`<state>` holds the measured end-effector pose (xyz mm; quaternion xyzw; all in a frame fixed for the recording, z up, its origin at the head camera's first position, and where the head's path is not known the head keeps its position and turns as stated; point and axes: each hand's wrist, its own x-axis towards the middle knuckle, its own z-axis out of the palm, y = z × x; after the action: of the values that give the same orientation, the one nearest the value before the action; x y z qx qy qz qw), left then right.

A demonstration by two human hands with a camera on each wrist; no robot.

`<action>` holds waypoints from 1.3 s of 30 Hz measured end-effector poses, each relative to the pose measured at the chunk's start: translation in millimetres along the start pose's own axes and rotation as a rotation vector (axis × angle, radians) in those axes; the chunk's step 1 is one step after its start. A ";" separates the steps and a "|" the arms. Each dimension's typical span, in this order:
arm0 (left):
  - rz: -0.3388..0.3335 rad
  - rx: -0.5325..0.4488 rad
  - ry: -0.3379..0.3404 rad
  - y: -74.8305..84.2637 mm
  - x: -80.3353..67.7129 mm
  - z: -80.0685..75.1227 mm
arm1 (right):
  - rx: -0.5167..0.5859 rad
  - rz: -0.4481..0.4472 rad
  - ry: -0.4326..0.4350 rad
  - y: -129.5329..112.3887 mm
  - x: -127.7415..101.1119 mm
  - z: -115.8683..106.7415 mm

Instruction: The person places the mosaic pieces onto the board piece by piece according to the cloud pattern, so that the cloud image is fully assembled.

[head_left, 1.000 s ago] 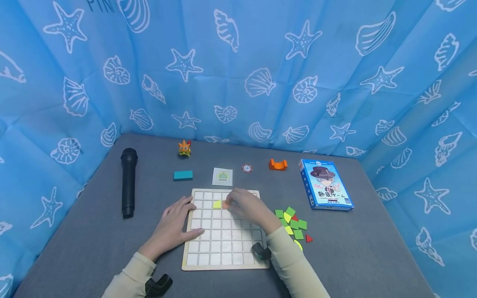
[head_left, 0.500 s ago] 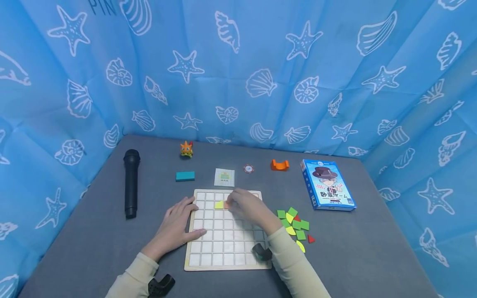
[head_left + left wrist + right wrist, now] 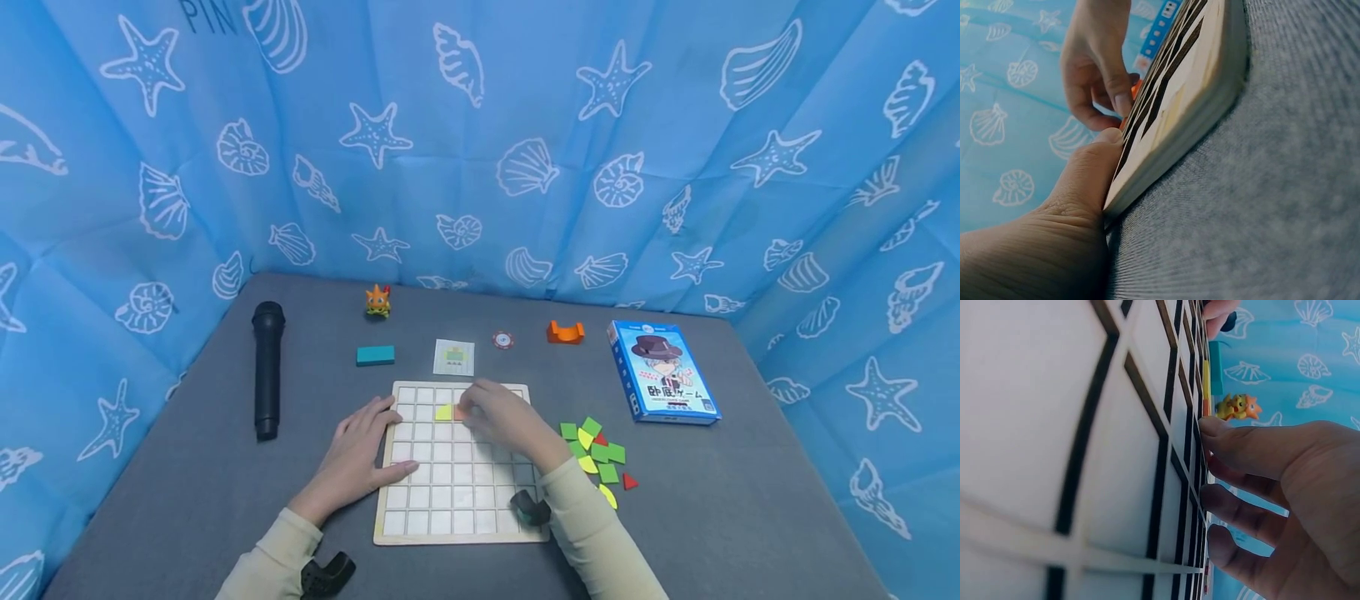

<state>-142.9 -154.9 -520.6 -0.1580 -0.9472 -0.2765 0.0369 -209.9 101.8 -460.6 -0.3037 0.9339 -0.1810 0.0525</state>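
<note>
Board's (image 3: pixel 457 492) lower squares open; tile pile (image 3: pixel 596 454) crowds right edge, microphone (image 3: pixel 267 367) blocks far left worktop (image 3: pixel 187 500).

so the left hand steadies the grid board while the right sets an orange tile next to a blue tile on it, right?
Not quite: the tile already on the board is yellow, not blue, as the head view shows. The left hand does steady the board while the right hand sets the orange tile beside it.

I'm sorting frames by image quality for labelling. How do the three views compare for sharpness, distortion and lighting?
Head view: even, soft light, sharp overall, wide-angle bending at the curtain edges. Left wrist view: the grid board runs steeply tilted, the left hand close and soft, the right hand clearer. Right wrist view: the board's cells stretch hugely, the right hand's fingers slightly soft, the orange toy small but distinct.
</note>
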 end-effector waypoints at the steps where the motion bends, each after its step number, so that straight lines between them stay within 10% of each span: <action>1: 0.001 0.002 0.001 0.0 0.2 0.0 | 0.000 -0.003 0.000 -0.1 -0.5 -0.4; 16: 0.007 -0.008 0.010 -2.9 -0.8 -2.8 | -0.016 0.111 0.086 46.1 -54.3 -52.9; 39: -0.006 -0.008 0.008 -1.1 1.0 0.0 | 0.012 0.318 -0.152 85.0 -108.5 -64.4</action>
<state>-144.3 -155.5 -521.0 -0.1542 -0.9465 -0.2808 0.0395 -182.0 248.9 -433.5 -0.1645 0.9625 -0.1526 0.1527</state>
